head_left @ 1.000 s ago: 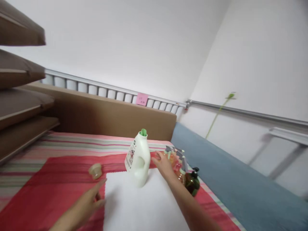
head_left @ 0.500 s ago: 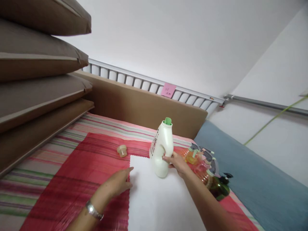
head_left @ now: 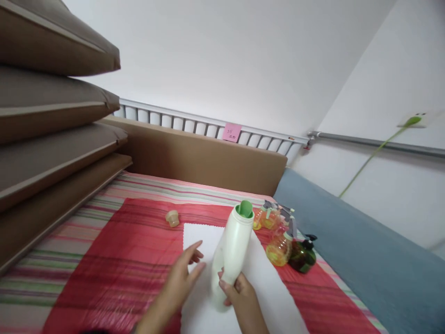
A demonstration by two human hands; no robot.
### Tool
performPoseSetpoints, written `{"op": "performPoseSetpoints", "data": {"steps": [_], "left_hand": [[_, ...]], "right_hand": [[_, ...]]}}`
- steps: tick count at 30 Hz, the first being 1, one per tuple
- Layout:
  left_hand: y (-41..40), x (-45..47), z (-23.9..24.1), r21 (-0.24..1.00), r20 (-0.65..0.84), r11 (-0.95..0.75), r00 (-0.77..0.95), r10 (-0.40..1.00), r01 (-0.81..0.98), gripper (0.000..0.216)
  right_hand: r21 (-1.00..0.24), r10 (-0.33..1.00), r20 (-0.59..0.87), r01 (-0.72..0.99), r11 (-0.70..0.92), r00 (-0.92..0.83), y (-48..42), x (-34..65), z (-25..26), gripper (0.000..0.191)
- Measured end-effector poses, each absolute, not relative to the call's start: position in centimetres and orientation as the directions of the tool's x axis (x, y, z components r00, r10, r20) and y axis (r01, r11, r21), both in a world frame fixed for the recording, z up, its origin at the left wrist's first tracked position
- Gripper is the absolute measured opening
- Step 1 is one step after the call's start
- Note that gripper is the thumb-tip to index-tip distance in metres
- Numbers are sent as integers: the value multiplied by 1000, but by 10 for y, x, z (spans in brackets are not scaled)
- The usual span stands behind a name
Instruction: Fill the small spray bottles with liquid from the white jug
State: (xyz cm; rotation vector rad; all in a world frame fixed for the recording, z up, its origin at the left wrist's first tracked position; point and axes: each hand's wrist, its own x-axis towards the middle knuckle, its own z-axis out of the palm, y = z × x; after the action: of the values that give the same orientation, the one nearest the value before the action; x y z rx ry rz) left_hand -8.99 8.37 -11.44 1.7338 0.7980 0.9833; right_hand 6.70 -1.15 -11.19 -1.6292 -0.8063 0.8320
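Note:
A white detergent bottle (head_left: pixel 236 243) with a green pouring spout (head_left: pixel 245 208) and no cap on it is held by its handle in my right hand (head_left: pixel 240 294). The bottle leans, its mouth towards the far side, above a white cloth (head_left: pixel 200 234) with a scalloped edge. To the left of the bottle is my left hand (head_left: pixel 186 273), fingers spread and holding nothing, apart from the bottle. A pale beige cap (head_left: pixel 172 218) lies on the red sheet (head_left: pixel 139 241), beyond my left hand.
Several spray bottles with yellow and orange liquid (head_left: pixel 278 248) and a dark green pump bottle (head_left: pixel 303 256) stand at the right. Stacked brown cushions (head_left: pixel 59 134) rise on the left. A brown board (head_left: pixel 201 160) stands at the back before a white radiator (head_left: pixel 167 121).
My right hand has brought the bottle nearer to me and turned it, so its mouth now shows more. The left hand has moved right, closer to the bottle. The view has shifted.

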Motion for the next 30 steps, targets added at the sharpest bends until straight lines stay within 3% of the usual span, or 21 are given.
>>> {"op": "performPoseSetpoints", "data": {"steps": [4, 8, 12, 16, 19, 23, 30], "left_hand": [[29, -60, -104, 950, 263, -311, 444, 857, 37, 45], [17, -33, -92, 960, 155, -230, 378, 913, 162, 54], [30, -18, -92, 923, 135, -244, 343, 930, 299, 34], [40, -18, -96, 900, 204, -299, 302, 931, 316, 22], [48, -25, -97, 881, 275, -357, 277, 921, 310, 27], [58, -39, -97, 867, 328, -428, 354, 876, 256, 25], [70, -63, -89, 884, 273, -376, 345, 898, 277, 22]], "right_hand": [[-994, 917, -25, 85, -64, 398, -13, 62, -115, 38], [-996, 936, 79, 72, 58, 342, -16, 67, -124, 40], [-994, 946, 94, 76, 73, 311, -24, 69, -137, 48], [-981, 962, 127, 176, 85, 241, -42, 78, -140, 59], [-966, 955, 114, 257, 42, 275, -63, 98, -144, 47], [-976, 922, 37, 211, -49, 386, -94, 138, -164, 35], [-988, 852, -40, 105, -111, 523, -126, 207, -193, 43]]}}
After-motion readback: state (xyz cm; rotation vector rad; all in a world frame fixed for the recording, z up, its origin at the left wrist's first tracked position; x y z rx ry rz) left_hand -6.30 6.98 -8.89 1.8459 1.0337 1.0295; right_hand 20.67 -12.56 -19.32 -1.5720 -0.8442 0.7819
